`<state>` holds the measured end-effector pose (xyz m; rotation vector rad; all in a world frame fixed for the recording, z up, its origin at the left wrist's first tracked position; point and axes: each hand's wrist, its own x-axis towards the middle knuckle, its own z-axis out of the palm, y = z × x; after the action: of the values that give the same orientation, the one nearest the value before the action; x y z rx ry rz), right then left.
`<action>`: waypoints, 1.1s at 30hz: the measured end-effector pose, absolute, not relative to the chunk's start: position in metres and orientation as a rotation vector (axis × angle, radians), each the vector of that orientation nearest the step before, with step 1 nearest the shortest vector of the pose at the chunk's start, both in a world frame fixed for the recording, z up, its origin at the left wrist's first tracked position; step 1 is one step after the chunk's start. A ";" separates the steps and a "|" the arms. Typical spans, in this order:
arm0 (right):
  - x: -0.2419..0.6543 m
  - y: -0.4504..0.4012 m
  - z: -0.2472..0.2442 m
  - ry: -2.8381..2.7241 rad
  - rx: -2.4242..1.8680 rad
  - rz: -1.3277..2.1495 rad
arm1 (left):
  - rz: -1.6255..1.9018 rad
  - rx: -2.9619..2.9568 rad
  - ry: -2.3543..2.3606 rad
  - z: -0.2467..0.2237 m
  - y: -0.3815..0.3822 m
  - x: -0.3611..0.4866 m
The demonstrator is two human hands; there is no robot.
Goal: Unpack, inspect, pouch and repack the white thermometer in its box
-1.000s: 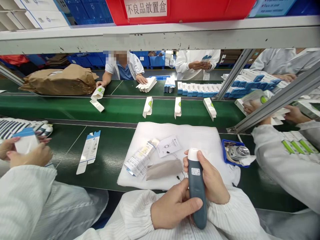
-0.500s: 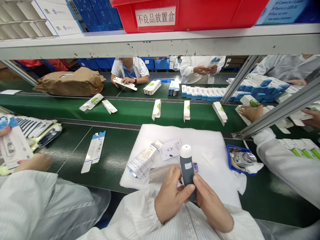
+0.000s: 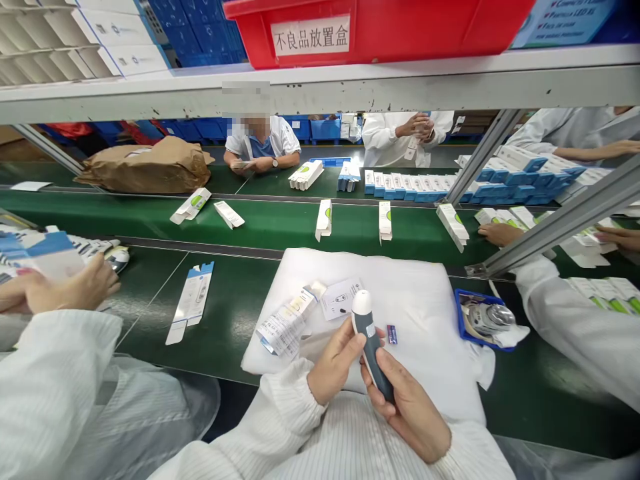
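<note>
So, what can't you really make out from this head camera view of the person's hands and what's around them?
Label on the grey handheld device: too small to read in the head view.
Its far side: hidden by the right hand.
Small blue item on the white cushion: too small to identify.
Metal object in the blue tray: partly hidden by a white cloth.

One camera, worn on the person's head, gives the sole view. It is faced forward and downward, with the grey-blue handheld device [image 3: 369, 340] seen close up, below frame centre. The green conveyor belt [image 3: 150, 217] is seen farther off beyond the device, and the white shelf rail [image 3: 320, 93] higher in frame, above it.
</note>
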<state>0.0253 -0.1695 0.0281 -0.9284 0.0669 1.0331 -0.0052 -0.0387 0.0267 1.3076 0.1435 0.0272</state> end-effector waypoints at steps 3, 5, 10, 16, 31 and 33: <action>0.025 -0.171 0.029 0.037 -0.960 1.017 | 0.016 1.214 0.170 0.019 -0.041 -0.006; 0.025 -0.172 0.028 0.039 -0.993 1.039 | 0.008 1.206 0.194 0.021 -0.041 -0.006; 0.028 -0.175 0.021 -0.114 -1.301 0.939 | 0.106 1.502 0.189 0.038 -0.040 -0.003; 0.031 -0.190 0.025 -0.216 -1.381 1.034 | 0.230 0.975 0.501 0.038 -0.041 0.006; 0.031 -0.197 0.028 0.292 -0.938 1.002 | 0.252 0.429 0.641 0.070 -0.042 0.005; 0.030 -0.196 0.031 0.313 -0.910 1.007 | 0.248 0.419 0.657 0.071 -0.042 0.005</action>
<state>0.0304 -0.1961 0.0313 -0.9100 0.3131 1.0066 0.0053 -0.0420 0.0715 0.4186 0.6573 0.2480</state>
